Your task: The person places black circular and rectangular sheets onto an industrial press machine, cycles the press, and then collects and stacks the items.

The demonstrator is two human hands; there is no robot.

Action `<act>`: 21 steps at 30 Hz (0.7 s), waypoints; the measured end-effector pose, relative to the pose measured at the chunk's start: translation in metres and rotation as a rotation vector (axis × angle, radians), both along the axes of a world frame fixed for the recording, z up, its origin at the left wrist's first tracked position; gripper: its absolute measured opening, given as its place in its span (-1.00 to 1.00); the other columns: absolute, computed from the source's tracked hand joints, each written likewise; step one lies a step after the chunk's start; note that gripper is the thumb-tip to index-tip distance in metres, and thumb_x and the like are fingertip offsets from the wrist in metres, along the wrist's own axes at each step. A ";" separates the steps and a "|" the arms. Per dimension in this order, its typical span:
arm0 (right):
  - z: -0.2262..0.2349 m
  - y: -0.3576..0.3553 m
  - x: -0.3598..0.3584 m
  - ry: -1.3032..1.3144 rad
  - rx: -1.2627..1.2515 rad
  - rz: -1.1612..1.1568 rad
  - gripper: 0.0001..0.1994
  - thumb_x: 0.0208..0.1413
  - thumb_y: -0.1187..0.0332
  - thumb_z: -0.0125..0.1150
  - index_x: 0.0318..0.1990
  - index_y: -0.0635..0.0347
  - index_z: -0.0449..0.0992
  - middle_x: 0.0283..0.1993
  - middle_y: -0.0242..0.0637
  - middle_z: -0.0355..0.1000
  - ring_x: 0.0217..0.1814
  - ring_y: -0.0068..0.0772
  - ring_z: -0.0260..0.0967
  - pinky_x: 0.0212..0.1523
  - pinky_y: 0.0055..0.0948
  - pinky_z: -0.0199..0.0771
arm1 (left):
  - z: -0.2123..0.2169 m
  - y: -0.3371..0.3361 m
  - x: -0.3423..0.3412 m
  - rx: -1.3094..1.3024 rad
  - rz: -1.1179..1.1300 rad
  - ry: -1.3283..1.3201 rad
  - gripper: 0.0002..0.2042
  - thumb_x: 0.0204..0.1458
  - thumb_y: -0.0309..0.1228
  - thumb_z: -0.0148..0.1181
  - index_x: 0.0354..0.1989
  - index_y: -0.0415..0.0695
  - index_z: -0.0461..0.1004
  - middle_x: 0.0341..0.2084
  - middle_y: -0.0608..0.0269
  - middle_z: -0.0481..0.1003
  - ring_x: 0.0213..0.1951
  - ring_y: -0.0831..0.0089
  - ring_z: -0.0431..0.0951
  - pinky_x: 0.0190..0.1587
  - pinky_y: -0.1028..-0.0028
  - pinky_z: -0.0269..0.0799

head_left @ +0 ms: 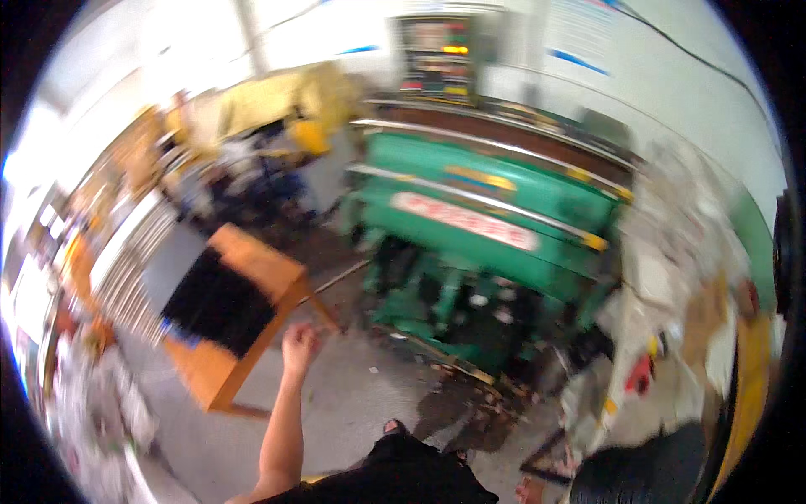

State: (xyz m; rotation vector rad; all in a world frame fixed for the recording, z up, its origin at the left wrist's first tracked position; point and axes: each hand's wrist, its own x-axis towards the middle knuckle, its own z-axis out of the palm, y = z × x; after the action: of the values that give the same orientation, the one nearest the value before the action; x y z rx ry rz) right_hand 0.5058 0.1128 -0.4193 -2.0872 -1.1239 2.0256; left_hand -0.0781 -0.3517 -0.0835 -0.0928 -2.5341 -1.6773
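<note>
The left hand (300, 344) is extended ahead of the person, its fingers partly curled; nothing is seen in it, but blur prevents telling whether the fingers are closed together. The right hand (529, 490) shows only as a few blurred fingers at the lower edge, beside a dark panel (642, 466); whether it grips or touches anything cannot be told. To the left of the left hand, and apart from it, a black stack (222, 302) lies flat on an orange wooden table (260, 256), with bare wood showing at both ends. Adjoining the table's far left side is a row of pale ridged sheets (134, 252). Below, the person's black clothing (395, 479) and one sandalled foot (395, 427) stand over the grey floor (327, 399). Ahead is a large green machine (495, 197), crossed by metal bars, with scattered debris (483, 412) at its base. Behind the machine stands a control panel (435, 59) with coloured parts. Pale plastic sheeting (680, 218) hangs at the right, with a small red object (640, 375) below it; yellow cloth (269, 105) covers something at the upper left.
</note>
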 end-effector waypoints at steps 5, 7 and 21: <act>0.006 -0.034 -0.174 -0.055 -0.005 0.656 -0.86 0.14 0.37 0.15 -0.19 0.20 0.44 -0.40 -0.25 0.46 -0.50 -0.32 0.41 -0.52 -0.24 0.47 | 0.085 -0.207 -0.007 -0.181 0.966 0.630 -0.79 0.19 -0.37 0.09 -0.14 -0.27 0.45 -0.41 0.17 0.49 -0.33 0.41 0.50 -0.21 0.44 0.41; -0.016 -0.036 -0.231 -0.006 0.061 0.790 -0.87 0.14 0.39 0.15 -0.19 0.21 0.44 -0.40 -0.25 0.46 -0.50 -0.34 0.41 -0.52 -0.25 0.46 | 0.101 -0.256 -0.013 -0.340 1.150 0.582 -0.69 0.18 -0.26 0.14 -0.08 -0.27 0.45 -0.39 0.13 0.48 -0.29 0.29 0.49 -0.15 0.38 0.39; 0.031 -0.111 -0.393 0.191 0.054 1.105 -0.80 0.21 0.29 0.09 -0.24 0.28 0.45 -0.43 -0.16 0.45 -0.50 -0.35 0.39 -0.57 -0.33 0.40 | 0.096 -0.391 -0.016 0.917 0.685 0.173 -0.88 0.11 -0.35 0.17 -0.43 0.00 0.36 -0.59 0.46 0.26 -0.54 0.59 0.29 -0.50 0.56 0.25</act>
State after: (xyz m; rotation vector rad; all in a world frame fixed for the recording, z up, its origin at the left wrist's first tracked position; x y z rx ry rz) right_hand 0.1127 0.0015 -0.3883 -1.2326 -2.5951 2.3474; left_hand -0.0945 -0.7430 0.0124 0.5851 -1.2297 -2.1295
